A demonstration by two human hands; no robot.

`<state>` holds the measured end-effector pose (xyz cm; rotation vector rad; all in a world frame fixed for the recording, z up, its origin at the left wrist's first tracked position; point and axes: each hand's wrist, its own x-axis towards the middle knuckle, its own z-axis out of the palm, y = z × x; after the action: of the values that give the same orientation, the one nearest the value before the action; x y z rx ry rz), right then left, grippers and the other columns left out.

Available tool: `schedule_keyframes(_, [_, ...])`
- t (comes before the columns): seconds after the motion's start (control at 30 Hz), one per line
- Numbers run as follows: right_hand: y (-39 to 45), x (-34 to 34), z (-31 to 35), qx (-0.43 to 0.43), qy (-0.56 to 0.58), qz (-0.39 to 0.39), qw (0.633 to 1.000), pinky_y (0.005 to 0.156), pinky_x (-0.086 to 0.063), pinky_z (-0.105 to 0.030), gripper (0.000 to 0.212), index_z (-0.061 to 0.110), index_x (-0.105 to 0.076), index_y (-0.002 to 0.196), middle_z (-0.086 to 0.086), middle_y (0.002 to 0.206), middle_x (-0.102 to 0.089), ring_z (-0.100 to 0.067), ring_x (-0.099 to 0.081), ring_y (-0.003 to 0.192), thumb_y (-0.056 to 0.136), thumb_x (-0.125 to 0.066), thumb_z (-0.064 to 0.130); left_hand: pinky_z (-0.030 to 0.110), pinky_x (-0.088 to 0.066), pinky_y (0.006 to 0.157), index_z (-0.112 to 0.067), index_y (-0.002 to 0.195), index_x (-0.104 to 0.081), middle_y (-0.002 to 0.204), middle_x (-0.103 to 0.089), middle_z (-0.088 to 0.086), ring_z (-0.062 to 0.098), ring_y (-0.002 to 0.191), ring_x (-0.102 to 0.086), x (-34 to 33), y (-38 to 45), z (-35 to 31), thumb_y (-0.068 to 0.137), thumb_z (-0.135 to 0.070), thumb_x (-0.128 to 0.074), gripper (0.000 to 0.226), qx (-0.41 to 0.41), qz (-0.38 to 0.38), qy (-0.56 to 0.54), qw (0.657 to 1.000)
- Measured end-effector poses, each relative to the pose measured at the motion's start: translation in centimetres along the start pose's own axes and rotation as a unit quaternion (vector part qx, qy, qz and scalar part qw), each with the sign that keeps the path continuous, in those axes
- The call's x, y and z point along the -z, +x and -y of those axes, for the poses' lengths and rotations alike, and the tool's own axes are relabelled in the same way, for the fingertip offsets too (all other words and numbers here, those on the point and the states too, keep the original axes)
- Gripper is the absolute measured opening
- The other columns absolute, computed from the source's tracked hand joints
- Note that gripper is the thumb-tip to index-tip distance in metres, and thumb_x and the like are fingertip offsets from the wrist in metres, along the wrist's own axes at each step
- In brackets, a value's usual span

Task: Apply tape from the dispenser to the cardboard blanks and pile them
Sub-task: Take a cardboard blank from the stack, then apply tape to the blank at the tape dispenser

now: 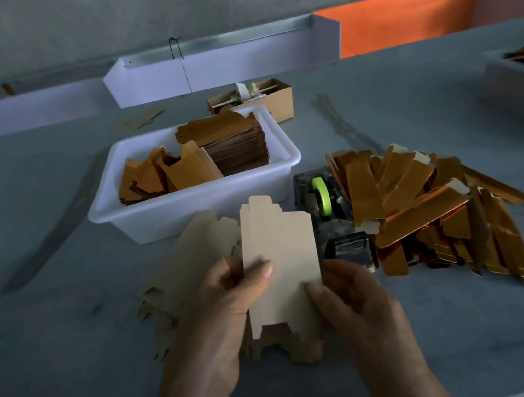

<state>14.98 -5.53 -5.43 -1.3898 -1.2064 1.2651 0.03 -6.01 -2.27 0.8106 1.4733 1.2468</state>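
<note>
My left hand [224, 305] and my right hand [355, 299] grasp a folded cardboard blank [280, 262] between them, plain side up, thumbs pressed on its face and fingers curled behind its edges. Under it, on the grey surface [75, 353], lies a loose spread of flat blanks [192, 263]. Just beyond my right hand sits the dark tape dispenser [328, 213] with a green roll [322, 196], its cutter end close to the blank's right edge. To its right is a heap of gold-faced taped blanks [427, 207]. Behind stands a white tub [188, 204] holding more blanks [234, 145], with a small cardboard box [274, 97] farther back.
</note>
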Motion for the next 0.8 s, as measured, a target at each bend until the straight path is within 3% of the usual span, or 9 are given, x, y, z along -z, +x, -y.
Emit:
schedule_keyframes(0.1, [0.0,0.2,0.8,-0.051,0.133,0.036,0.989,0.062,-0.055,-0.019,0.017,0.023,-0.064,0.096,0.010,0.082,-0.073,-0.003,-0.068,0.079,0.083,-0.064,0.012,0.045,-0.054,0.085,-0.012,0.103,-0.070,0.095,-0.074,0.008,0.030,0.093,-0.068,-0.5,-0.4,-0.3,0.052,-0.038,-0.077,0.058,-0.005,0.021,-0.008,1.000])
schedule_keyframes(0.23, [-0.1,0.5,1.3,-0.050,0.153,0.049,0.986,0.062,-0.054,-0.022,0.019,0.019,-0.065,0.093,0.005,0.078,-0.073,-0.006,-0.068,0.076,0.083,-0.063,0.004,0.014,-0.049,0.055,-0.020,0.095,-0.069,0.078,-0.074,-0.010,0.003,0.068,-0.067,-1.4,-0.7,-0.1,0.072,-0.021,-0.076,0.024,-0.034,0.001,0.040,0.999])
schedule_keyframes(0.4, [-0.2,1.0,1.6,-0.040,0.177,0.068,0.981,0.058,-0.054,-0.021,0.016,0.014,-0.066,0.093,0.002,0.077,-0.072,-0.005,-0.068,0.072,0.084,-0.060,0.002,0.023,-0.046,0.066,-0.027,0.096,-0.068,0.083,-0.074,-0.011,0.008,0.078,-0.067,-1.8,-0.8,0.1,0.076,-0.023,-0.076,0.022,-0.036,-0.012,0.072,0.997])
schedule_keyframes(0.57, [-0.1,0.9,1.5,-0.028,0.174,0.061,0.982,0.059,-0.050,-0.021,0.013,0.015,-0.066,0.089,0.005,0.075,-0.071,-0.003,-0.065,0.068,0.082,-0.063,0.006,0.021,-0.046,0.064,-0.022,0.099,-0.069,0.083,-0.074,-0.007,0.010,0.078,-0.067,-2.3,-0.8,0.6,0.076,-0.022,-0.077,0.024,-0.036,-0.027,0.080,0.996])
schedule_keyframes(0.63, [-0.1,0.8,1.5,-0.016,0.157,0.056,0.986,0.054,-0.048,-0.016,0.012,0.017,-0.066,0.085,0.008,0.071,-0.070,0.000,-0.063,0.064,0.081,-0.064,0.006,0.021,-0.050,0.065,-0.020,0.110,-0.065,0.090,-0.073,-0.004,0.010,0.081,-0.067,-2.5,-0.7,0.7,0.078,-0.020,-0.076,0.034,-0.025,-0.029,0.077,0.996])
schedule_keyframes(0.7, [-0.2,0.8,1.3,0.011,0.106,0.033,0.994,0.053,-0.046,-0.013,0.015,0.024,-0.065,0.083,0.011,0.071,-0.069,-0.001,-0.063,0.066,0.081,-0.066,0.009,0.016,-0.051,0.060,-0.020,0.106,-0.066,0.085,-0.074,-0.005,0.007,0.075,-0.068,-2.7,-0.6,0.8,0.077,-0.017,-0.076,0.031,-0.034,-0.031,0.079,0.996])
schedule_keyframes(0.8, [-0.6,0.6,1.4,0.124,-0.119,-0.044,0.984,0.060,-0.045,-0.007,0.022,0.039,-0.055,0.079,0.015,0.075,-0.062,0.004,-0.057,0.076,0.079,-0.070,0.022,0.017,-0.051,0.054,-0.026,0.088,-0.069,0.075,-0.073,-0.009,0.004,0.065,-0.067,-3.1,-0.7,1.0,0.077,-0.015,-0.076,0.017,-0.065,-0.053,0.105,0.991])
